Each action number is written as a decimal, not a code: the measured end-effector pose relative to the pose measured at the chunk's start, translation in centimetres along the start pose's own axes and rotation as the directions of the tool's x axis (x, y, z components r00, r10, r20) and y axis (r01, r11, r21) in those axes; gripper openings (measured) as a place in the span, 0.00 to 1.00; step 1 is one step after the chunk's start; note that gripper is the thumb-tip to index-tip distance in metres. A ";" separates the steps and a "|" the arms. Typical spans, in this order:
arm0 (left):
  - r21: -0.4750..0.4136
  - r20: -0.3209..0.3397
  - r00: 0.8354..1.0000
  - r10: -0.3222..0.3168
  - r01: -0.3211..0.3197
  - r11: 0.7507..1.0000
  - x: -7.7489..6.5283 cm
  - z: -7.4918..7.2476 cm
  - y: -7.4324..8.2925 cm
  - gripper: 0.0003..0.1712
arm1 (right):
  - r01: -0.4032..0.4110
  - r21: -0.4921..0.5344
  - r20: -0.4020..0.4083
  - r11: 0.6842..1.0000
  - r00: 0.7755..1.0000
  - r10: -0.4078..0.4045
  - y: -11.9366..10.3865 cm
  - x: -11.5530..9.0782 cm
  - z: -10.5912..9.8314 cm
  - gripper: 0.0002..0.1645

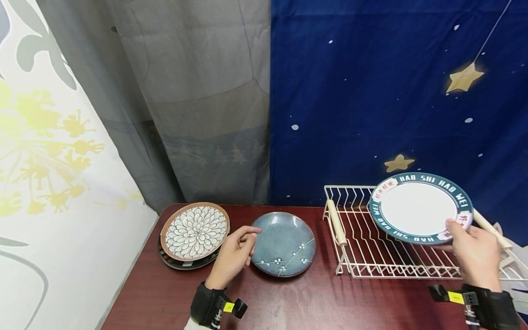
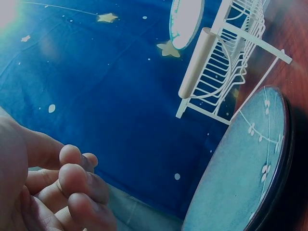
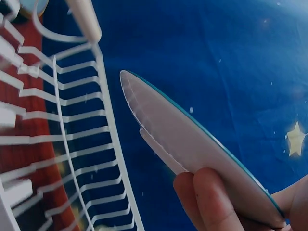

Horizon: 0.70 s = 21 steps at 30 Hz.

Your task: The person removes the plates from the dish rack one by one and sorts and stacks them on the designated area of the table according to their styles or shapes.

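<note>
My right hand (image 1: 478, 250) pinches the near right rim of a white plate (image 1: 416, 208) with a green lettered border, thumb on top and fingers beneath. That plate is held in the air above the white wire dish rack (image 1: 359, 266); its pale underside shows in the right wrist view. My left hand (image 1: 237, 250) hovers by the left edge of a blue-grey plate (image 1: 284, 247) with a white blossom pattern. Its fingers are loosely bent and hold nothing, as the left wrist view also shows.
At the left, a brown-rimmed plate with a petal pattern (image 1: 195, 231) lies on a dark plate (image 1: 185, 265). The rack has wooden handles (image 1: 336, 222) at its sides. Behind the dark red table (image 1: 284, 302) hang a grey curtain (image 1: 206, 91) and a blue star-printed curtain (image 1: 350, 91).
</note>
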<state>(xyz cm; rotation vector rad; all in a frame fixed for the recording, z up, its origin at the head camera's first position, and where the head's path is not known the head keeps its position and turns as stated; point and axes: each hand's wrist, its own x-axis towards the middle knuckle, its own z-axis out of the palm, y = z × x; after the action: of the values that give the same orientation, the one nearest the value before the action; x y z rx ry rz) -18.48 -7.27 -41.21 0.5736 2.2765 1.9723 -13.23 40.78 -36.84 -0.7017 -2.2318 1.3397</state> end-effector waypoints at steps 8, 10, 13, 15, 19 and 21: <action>0.004 -0.002 1.000 0.008 -0.008 1.000 0.0 -0.1 0.1 0.12 | -0.016 0.489 0.147 0.872 0.987 -0.064 -0.9 -0.8 1.4 0.08; 0.007 -0.005 1.000 0.006 -0.006 1.000 0.0 -0.1 0.2 0.12 | -0.022 0.556 0.169 0.831 0.982 -0.088 -1.1 -1.0 1.8 0.07; 0.009 -0.008 1.000 0.006 -0.006 1.000 0.0 0.0 0.2 0.11 | -0.035 0.573 0.191 0.819 0.977 -0.091 -1.4 -1.4 2.5 0.06; 0.008 -0.007 1.000 0.007 -0.007 1.000 0.0 0.0 0.3 0.11 | -0.044 0.566 0.194 0.823 0.978 -0.082 -1.6 -1.6 3.1 0.05; 0.006 -0.003 1.000 0.015 -0.015 1.000 -0.1 -0.1 0.3 0.12 | -0.054 0.593 0.208 0.804 0.974 -0.088 -2.1 -2.1 4.3 0.04; 0.006 -0.001 1.000 0.016 -0.016 1.000 -0.1 -0.1 0.3 0.12 | -0.051 0.597 0.212 0.800 0.973 -0.096 -2.4 -2.5 4.9 0.05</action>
<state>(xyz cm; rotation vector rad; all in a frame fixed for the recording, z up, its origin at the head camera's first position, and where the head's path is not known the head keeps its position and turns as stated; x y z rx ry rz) -18.35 -7.34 -40.94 0.5930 2.2859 1.9740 -14.70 34.96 -37.13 -0.2885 -1.7776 2.0637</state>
